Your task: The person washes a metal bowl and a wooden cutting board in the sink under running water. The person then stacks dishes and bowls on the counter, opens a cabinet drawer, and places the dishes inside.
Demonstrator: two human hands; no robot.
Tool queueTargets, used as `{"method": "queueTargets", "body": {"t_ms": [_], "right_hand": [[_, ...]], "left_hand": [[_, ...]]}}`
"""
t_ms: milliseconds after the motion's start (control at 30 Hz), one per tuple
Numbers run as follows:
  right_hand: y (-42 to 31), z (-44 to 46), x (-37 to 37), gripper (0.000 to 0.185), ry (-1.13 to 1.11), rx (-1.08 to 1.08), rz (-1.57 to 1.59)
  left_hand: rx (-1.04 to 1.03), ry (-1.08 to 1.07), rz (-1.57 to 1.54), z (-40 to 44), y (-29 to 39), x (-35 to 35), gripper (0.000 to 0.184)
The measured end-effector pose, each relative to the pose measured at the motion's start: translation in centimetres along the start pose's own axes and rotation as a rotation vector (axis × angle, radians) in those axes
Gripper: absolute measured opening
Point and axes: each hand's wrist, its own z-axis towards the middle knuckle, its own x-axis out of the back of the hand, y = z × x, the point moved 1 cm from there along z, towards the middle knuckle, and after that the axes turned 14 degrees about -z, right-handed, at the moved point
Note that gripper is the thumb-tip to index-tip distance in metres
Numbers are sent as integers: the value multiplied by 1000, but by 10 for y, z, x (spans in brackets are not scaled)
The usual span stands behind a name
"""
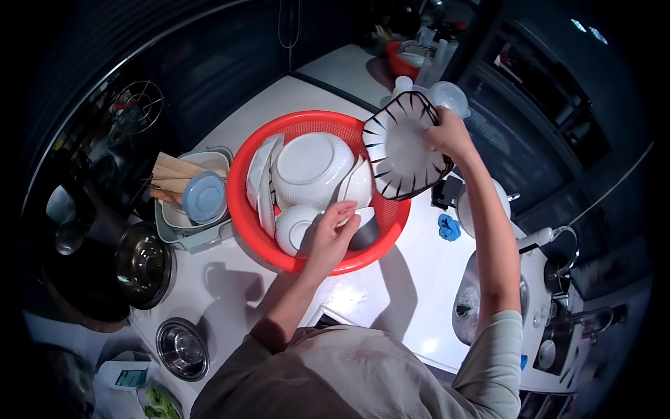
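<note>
My right hand (449, 135) grips the rim of a scalloped white dish with black stripes (407, 148), tilted up above the right side of a red plastic basket (246, 241). My left hand (333, 236) is over the basket's near side, fingers and thumb apart, close to the small white bowls. Inside the basket are a large upturned ribbed white bowl (314, 162), a smaller upturned bowl (296, 227), plates on edge (262, 183) at the left, and white bowls (357, 183) on the right. My left hand hides part of the nearest dishes.
Left of the basket stands a tub (187, 241) with wooden pieces and a blue-lidded container (204, 197). Metal bowls (182, 349) sit at the counter's left edge. To the right are a crumpled blue cloth (449, 227), a sink (466, 307) and a faucet (536, 239).
</note>
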Motion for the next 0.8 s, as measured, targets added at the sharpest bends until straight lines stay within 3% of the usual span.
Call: {"method": "queueTargets", "body": {"t_ms": [133, 233, 333, 533, 633, 733, 800], "right_hand": [[23, -26, 29, 56, -148, -38, 353], [23, -64, 53, 57, -218, -166, 472], [34, -95, 52, 58, -290, -211, 641], [5, -156, 26, 54, -458, -213, 914], [-15, -171, -15, 55, -615, -42, 1057], [-54, -188, -44, 56, -723, 164, 1068], [-81, -201, -61, 56, -812, 246, 1079]], "left_hand": [[27, 12, -27, 23, 2, -29, 52], [51, 54, -217, 20, 21, -54, 57], [126, -71, -329, 13, 12, -52, 55], [-49, 158, 68, -61, 33, -40, 44], [-161, 306, -11, -106, 40, -15, 44], [-129, 537, 277, -155, 52, 14, 45], [-212, 720, 384, -187, 45, 33, 47]]}}
